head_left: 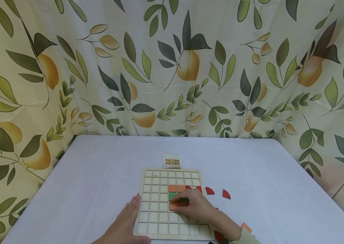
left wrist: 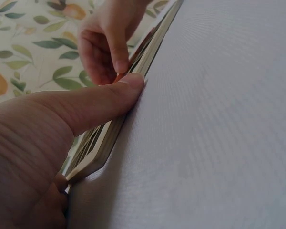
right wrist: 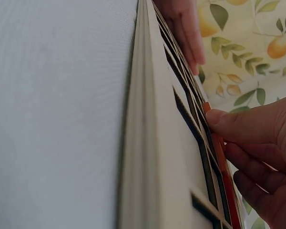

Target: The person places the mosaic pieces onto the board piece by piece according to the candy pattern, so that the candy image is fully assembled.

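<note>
A wooden grid board (head_left: 175, 237) lies on the table. Along its left edge rests my left hand (head_left: 124, 220), fingers straight; the left wrist view shows the thumb of the left hand (left wrist: 81, 107) on the near rim. My right hand (head_left: 194, 205) pinches an orange square (head_left: 173, 206) at the grid's middle, thumb against it in the right wrist view, where the hand (right wrist: 264, 148) is at the right. Above it are a green square (head_left: 172, 196), orange squares (head_left: 172, 188) and red pieces (head_left: 199, 188). The right hand hides part of the rows.
Behind the board lies a small pattern card (head_left: 171, 162). To the right are loose red quarter pieces (head_left: 226, 194) and, by the right forearm, an orange piece (head_left: 246, 227) and a red one (head_left: 219, 236). A patterned curtain (head_left: 172, 67) stands beyond the table.
</note>
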Demonstrator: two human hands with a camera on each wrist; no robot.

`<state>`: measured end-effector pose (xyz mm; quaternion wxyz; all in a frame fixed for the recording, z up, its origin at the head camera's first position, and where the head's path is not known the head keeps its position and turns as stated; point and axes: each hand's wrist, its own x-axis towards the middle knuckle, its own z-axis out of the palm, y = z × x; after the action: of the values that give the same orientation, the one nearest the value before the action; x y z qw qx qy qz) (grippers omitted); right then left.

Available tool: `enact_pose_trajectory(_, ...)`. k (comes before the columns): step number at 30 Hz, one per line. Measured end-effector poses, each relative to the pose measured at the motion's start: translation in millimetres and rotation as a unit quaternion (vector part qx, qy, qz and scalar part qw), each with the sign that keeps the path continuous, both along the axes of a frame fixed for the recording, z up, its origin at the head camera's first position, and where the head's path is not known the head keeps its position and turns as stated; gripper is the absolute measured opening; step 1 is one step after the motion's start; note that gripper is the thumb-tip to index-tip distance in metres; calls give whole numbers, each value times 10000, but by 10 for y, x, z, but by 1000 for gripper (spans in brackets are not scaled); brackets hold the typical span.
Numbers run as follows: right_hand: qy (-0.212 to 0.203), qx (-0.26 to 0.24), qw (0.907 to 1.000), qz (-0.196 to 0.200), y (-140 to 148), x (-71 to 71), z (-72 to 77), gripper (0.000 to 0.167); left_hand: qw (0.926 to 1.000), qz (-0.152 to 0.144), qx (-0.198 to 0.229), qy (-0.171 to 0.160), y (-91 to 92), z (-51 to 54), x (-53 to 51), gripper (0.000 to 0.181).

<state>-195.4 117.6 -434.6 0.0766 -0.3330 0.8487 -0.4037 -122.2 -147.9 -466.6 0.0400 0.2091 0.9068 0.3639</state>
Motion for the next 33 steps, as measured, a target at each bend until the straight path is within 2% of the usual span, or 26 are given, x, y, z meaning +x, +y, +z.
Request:
enact_pose_trajectory(21,-246,-162,9996,-52,-11,-2,-18,23,9998,88,-53,-156,19,-2,7,127)
enact_pose_trajectory(24,-135,-141,9998,-79,-3,-7,-22,24,9998,95,-62,-181,18,-1,5,127)
enact_pose_trajectory(30,409,-48,9991,-55,56,-30,-25,24,9999,80,-50,-120,17,-4,4,127)
enact_pose_trajectory(33,417,7,9991,-124,124,-27,-14,25,9999,62,-17,-79,15,-5,2,127)
